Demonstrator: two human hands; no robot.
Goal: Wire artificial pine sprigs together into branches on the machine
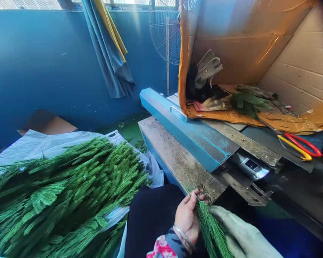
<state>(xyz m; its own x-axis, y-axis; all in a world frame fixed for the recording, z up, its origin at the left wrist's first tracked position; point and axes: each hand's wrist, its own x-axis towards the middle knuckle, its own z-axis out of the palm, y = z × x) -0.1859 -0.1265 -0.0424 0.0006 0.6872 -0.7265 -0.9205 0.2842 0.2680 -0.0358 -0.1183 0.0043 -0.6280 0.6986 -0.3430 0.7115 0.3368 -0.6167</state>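
My left hand [188,218], bare with a bracelet at the wrist, pinches the upper end of a green artificial pine branch [212,229] near the bench's front edge. Just right of it, my right hand [239,231], in a pale work glove, is closed around the needles lower on the same branch. The branch hangs down toward the bottom of the view. A large heap of similar green branches [91,186] lies on white plastic sheeting [40,141] at the left.
A blue and grey metal machine bench [177,147] crosses the middle. On it stands an open cardboard box [237,64] holding gloves and a sprig. Red-and-yellow-handled pliers [301,147] jut out at right. A fan [164,32] and hanging cloth [107,53] are behind.
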